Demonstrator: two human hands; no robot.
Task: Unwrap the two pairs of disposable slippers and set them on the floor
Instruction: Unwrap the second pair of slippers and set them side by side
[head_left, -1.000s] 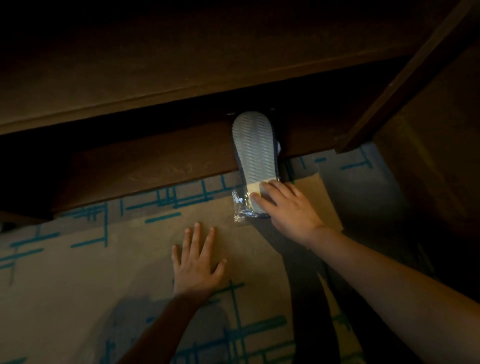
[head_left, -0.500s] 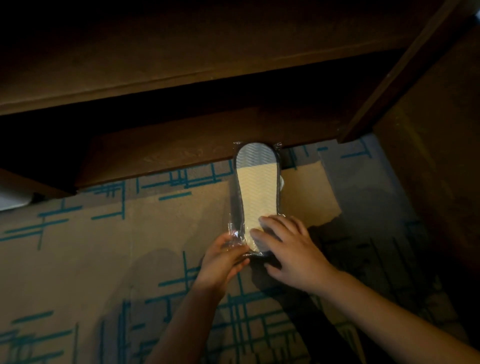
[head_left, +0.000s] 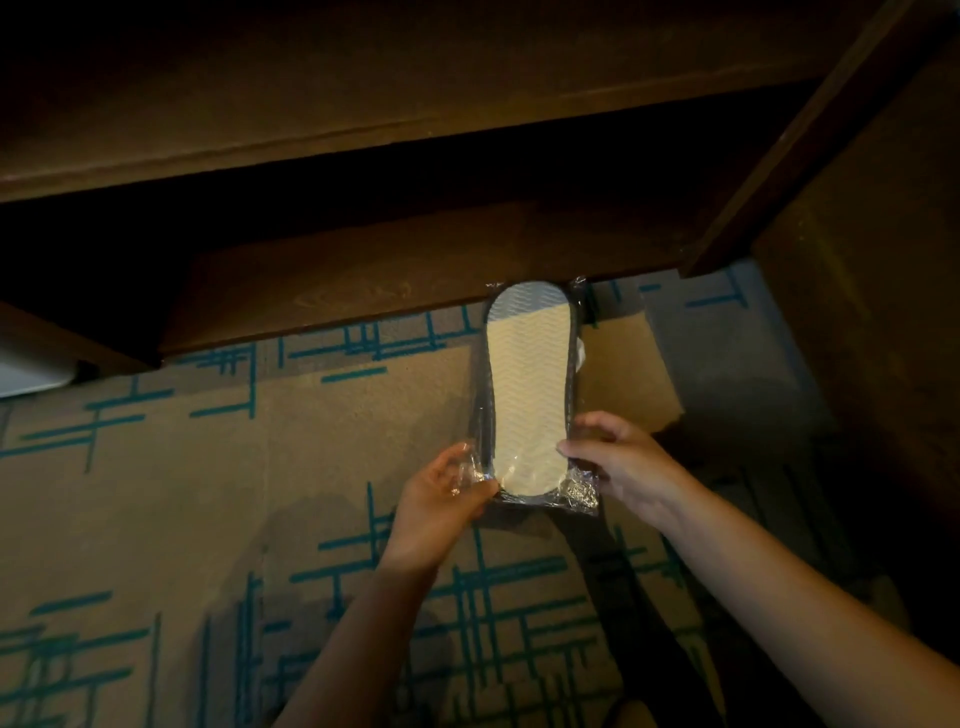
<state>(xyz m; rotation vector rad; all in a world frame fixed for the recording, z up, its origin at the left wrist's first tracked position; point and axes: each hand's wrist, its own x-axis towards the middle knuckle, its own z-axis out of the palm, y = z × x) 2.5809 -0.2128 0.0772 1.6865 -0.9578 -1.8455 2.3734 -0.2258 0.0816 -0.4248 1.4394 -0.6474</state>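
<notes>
Both hands are on the wrapped slippers (head_left: 529, 395), sole up in clear plastic, above the patterned carpet (head_left: 156, 493) near its far edge by the dark wooden furniture (head_left: 363, 291). Left hand (head_left: 441, 499) pinches the wrapper's near-left corner; right hand (head_left: 623, 462) grips its right edge, fingers curled.

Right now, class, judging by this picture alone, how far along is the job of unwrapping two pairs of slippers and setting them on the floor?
Done: nothing yet looks finished; no bare slipper lies on the carpet. In hand: one wrapped slipper pack, sole up, its clear plastic unopened, is held at its near end by the left hand and right hand. Left: opening this wrap, laying the pair down, then a second pack, which is not in view.
</notes>
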